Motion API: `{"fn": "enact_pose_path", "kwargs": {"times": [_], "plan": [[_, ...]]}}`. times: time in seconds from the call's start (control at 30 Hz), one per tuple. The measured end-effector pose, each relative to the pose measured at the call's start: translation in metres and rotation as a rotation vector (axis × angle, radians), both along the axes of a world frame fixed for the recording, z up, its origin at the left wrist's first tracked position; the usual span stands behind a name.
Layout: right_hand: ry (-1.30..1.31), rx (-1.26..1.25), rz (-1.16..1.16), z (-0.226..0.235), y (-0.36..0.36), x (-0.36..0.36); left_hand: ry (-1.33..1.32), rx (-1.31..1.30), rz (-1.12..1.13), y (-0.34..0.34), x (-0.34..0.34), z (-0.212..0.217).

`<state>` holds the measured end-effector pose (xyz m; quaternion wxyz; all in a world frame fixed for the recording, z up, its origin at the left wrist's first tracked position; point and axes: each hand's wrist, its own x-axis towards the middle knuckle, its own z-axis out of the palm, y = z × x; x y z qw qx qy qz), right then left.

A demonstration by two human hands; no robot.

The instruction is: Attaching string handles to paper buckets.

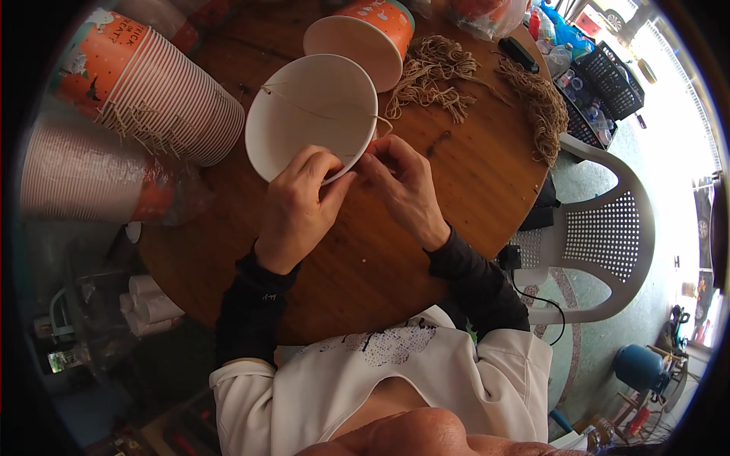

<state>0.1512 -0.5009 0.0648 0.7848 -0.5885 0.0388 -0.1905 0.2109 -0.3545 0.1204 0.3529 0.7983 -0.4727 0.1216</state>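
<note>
A white-lined paper bucket (300,99) is tipped with its mouth toward me, above the wooden table. My left hand (293,209) grips its near rim, fingers inside and thumb outside. A beige cord (384,124) runs across the bucket's mouth and loops out past the right rim. Close to that rim, my right hand (404,186) is closed in a pinch. The cord seems to lead down to its fingertips, but what lies between them is mostly hidden. Behind stands another bucket (389,32), orange outside and lying on its side.
Nested orange paper buckets (179,99) lean at the left, with cords hanging from them; a plastic-wrapped stack (84,171) lies below. Cord bundles (437,72) rest on the wooden table (357,281). A grey plastic chair (642,220) and black crates (612,80) stand to the right.
</note>
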Motion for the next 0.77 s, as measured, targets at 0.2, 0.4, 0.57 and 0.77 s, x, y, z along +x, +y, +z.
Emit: {"fn": "enact_pose_path", "kwargs": {"times": [0.2, 0.4, 0.57, 0.77], "plan": [[0.012, -0.055, -0.029, 0.004, -0.004, 0.002, 0.034, -0.102, -0.021, -0.005, 0.001, 0.001], [0.026, -0.052, -0.043, 0.000, -0.007, 0.009, 0.114, -0.226, -0.061, -0.008, 0.004, -0.004], [0.058, -0.091, -0.062, 0.004, -0.009, 0.010, 0.050, -0.135, -0.181, -0.007, 0.003, 0.006], [0.121, 0.000, 0.010, 0.012, -0.012, 0.008, 0.025, -0.140, -0.200, -0.005, 0.007, 0.000]]}}
